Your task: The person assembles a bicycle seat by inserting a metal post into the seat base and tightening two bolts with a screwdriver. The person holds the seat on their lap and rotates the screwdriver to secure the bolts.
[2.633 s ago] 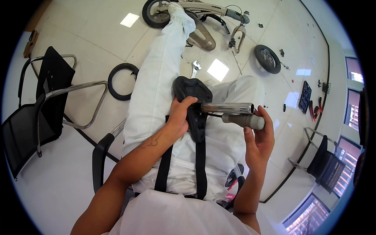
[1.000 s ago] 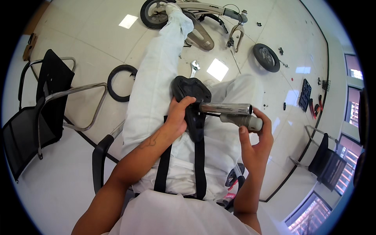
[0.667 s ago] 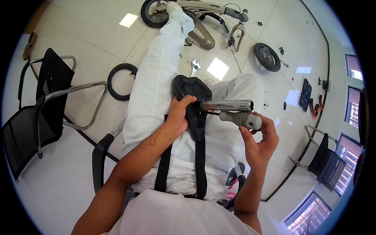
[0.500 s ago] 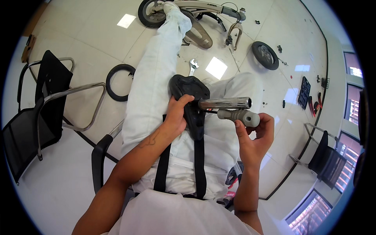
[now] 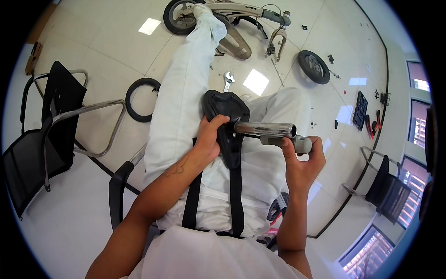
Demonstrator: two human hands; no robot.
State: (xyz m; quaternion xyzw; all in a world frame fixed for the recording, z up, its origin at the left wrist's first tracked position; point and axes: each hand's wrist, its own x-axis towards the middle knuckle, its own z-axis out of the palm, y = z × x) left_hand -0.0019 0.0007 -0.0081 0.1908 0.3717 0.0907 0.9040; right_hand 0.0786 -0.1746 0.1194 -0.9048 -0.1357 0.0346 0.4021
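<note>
A black bike saddle (image 5: 231,151) lies underside up above my lap, its chrome seatpost (image 5: 265,129) sticking out to the right. My left hand (image 5: 208,139) is wrapped round the saddle's left side, thumb across its underside. With thumb and fingers, my right hand (image 5: 302,160) grips the grey handle of a screwdriver (image 5: 303,144). The handle lies just below the seatpost, partly behind its open end. The screwdriver's dark shaft runs left toward the saddle, and its tip is hidden.
A partly dismantled bike (image 5: 251,9) lies ahead on the tiled floor. Nearby are an adjustable wrench (image 5: 228,80), a tyre (image 5: 128,108), a wheel (image 5: 306,63), a black tool case (image 5: 360,111) and pliers (image 5: 369,125). Chairs stand left (image 5: 65,100) and right (image 5: 389,190).
The screwdriver handle has turned in my right fingers and shifted slightly right and down, partly behind the seatpost. The saddle and seatpost have moved slightly in my left hand.
</note>
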